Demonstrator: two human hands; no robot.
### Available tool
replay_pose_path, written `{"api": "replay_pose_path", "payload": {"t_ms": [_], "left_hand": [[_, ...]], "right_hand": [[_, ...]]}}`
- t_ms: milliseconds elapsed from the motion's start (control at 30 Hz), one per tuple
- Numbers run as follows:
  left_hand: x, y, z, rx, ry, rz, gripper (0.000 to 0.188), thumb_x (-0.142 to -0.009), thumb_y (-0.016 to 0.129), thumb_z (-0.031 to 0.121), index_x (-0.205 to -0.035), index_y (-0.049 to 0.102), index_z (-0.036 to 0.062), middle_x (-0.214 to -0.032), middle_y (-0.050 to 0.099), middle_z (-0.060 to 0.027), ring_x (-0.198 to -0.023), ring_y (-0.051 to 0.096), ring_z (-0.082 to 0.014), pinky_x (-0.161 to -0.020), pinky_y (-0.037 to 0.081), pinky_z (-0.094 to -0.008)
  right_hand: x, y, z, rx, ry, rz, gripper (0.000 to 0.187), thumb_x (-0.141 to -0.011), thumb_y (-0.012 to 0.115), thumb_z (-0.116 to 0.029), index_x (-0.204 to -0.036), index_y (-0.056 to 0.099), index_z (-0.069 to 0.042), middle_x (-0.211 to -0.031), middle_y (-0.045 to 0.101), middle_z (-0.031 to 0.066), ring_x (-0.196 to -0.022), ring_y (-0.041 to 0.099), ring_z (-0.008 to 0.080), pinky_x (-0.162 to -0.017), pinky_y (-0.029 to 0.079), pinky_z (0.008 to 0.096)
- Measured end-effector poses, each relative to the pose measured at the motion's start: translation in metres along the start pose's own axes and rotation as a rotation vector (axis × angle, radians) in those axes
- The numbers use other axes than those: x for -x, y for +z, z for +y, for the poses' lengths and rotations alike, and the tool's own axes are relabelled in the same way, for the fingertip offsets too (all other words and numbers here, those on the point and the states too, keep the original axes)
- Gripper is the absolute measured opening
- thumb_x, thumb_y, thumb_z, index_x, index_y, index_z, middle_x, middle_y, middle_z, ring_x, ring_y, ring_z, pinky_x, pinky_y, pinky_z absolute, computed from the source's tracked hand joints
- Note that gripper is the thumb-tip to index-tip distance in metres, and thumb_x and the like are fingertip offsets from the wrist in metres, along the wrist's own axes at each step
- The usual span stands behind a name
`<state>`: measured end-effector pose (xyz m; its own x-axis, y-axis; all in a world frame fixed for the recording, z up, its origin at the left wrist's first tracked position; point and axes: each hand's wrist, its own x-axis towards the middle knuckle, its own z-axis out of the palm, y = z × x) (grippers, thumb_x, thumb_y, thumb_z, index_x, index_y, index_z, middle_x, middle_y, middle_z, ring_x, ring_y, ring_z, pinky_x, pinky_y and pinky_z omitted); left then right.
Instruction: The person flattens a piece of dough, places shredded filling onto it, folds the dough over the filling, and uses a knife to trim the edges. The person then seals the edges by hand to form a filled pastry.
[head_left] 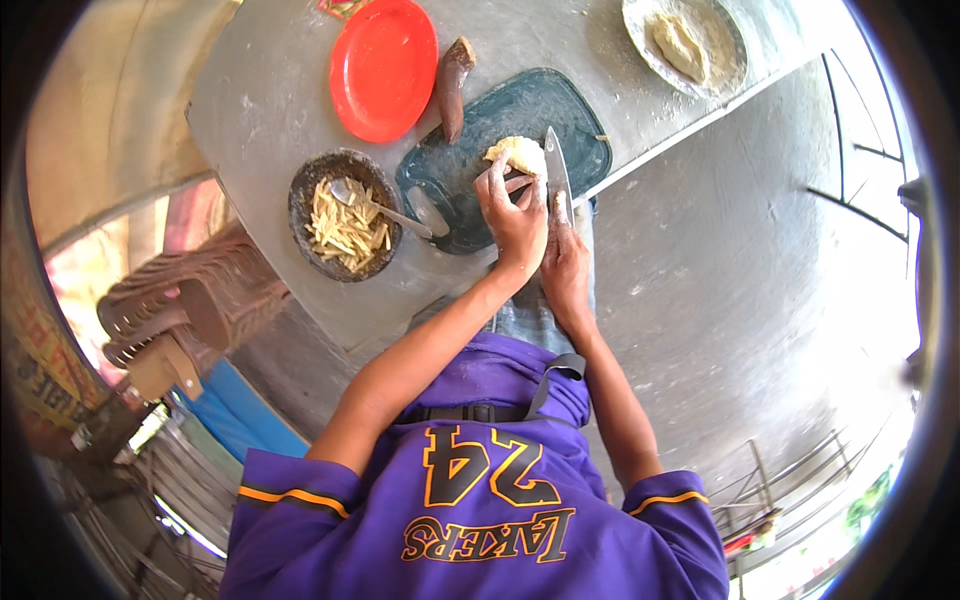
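Note:
A pale yellow lump of dough (pixel 518 153) with an uneven edge rests near the middle of a dark green cutting board (pixel 490 110). My left hand (pixel 515 215) has its floury fingers curled against the near side of the dough, holding it. In my right hand (pixel 566 262) is a knife (pixel 557 165), its blade pointing away from me just right of the dough. From this angle I cannot tell whether the blade touches it. The fingers partly hide the near side of the dough.
Left of the board, a dark stone bowl (pixel 297 215) holds pale strips and a metal spoon (pixel 400 219). A brown pestle (pixel 455 85) overlaps the board's far left edge, beside a red plate (pixel 385 70). At the far right, a floury bowl (pixel 735 75) contains dough. The grey table's edge (pixel 690 130) slants along the right.

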<state>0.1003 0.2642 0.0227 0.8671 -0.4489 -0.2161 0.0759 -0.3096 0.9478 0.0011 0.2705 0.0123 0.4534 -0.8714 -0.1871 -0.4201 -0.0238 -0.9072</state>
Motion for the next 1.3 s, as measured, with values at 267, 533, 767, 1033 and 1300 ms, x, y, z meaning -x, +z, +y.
{"api": "replay_pose_path", "payload": {"t_ms": [267, 533, 767, 1033, 1300], "left_hand": [[-0.009, -0.004, -0.005, -0.147, 0.205, -0.015, 0.058, -0.085, 0.071, -0.002, -0.137, 0.049, 0.0073, -0.118, 0.043, -0.0099, -0.091, 0.063, -0.0155, -0.073, 0.063, -0.0271], [-0.008, -0.006, -0.006, -0.088, 0.165, -0.028, 0.049, -0.086, 0.07, -0.003, -0.131, 0.055, 0.0069, -0.121, 0.04, -0.0097, -0.09, 0.061, -0.016, -0.077, 0.061, -0.0283], [-0.014, -0.007, -0.004, -0.116, 0.225, -0.021, 0.051, -0.085, 0.07, -0.003, -0.132, 0.054, 0.0073, -0.121, 0.041, -0.0102, -0.09, 0.061, -0.0161, -0.077, 0.06, -0.0275], [-0.015, -0.008, 0.003, -0.132, 0.141, -0.002, 0.053, -0.083, 0.07, -0.004, -0.132, 0.053, 0.0078, -0.121, 0.041, -0.0116, -0.094, 0.062, -0.0203, -0.078, 0.061, -0.0287], [-0.021, -0.003, -0.002, -0.103, 0.231, 0.041, 0.052, -0.082, 0.069, -0.004, -0.13, 0.052, 0.0062, -0.122, 0.044, -0.0158, -0.103, 0.061, -0.0288, -0.082, 0.06, -0.0337]], "right_hand": [[-0.016, -0.023, -0.004, 0.067, -0.073, -0.106, 0.045, -0.098, 0.05, 0.0, -0.143, 0.049, -0.003, -0.117, 0.061, 0.026, -0.101, 0.063, 0.0398, -0.085, 0.05, 0.0396], [-0.034, -0.026, 0.005, 0.194, -0.249, -0.174, 0.053, -0.095, 0.051, 0.003, -0.146, 0.048, -0.008, -0.114, 0.063, 0.0298, -0.092, 0.065, 0.045, -0.078, 0.052, 0.0443], [-0.046, -0.032, 0.002, 0.186, -0.314, -0.127, 0.044, -0.097, 0.052, 0.0, -0.141, 0.053, -0.006, -0.127, 0.062, 0.0242, -0.104, 0.064, 0.0438, -0.081, 0.052, 0.0443], [-0.057, -0.041, -0.007, 0.323, -0.341, -0.283, 0.049, -0.095, 0.053, 0.002, -0.143, 0.05, -0.005, -0.116, 0.066, 0.0247, -0.094, 0.066, 0.0435, -0.077, 0.052, 0.0451], [-0.073, -0.057, -0.016, 0.4, -0.174, -0.476, 0.041, -0.101, 0.048, -0.005, -0.141, 0.051, -0.003, -0.132, 0.061, 0.0204, -0.115, 0.062, 0.0379, -0.089, 0.054, 0.0409]]}}
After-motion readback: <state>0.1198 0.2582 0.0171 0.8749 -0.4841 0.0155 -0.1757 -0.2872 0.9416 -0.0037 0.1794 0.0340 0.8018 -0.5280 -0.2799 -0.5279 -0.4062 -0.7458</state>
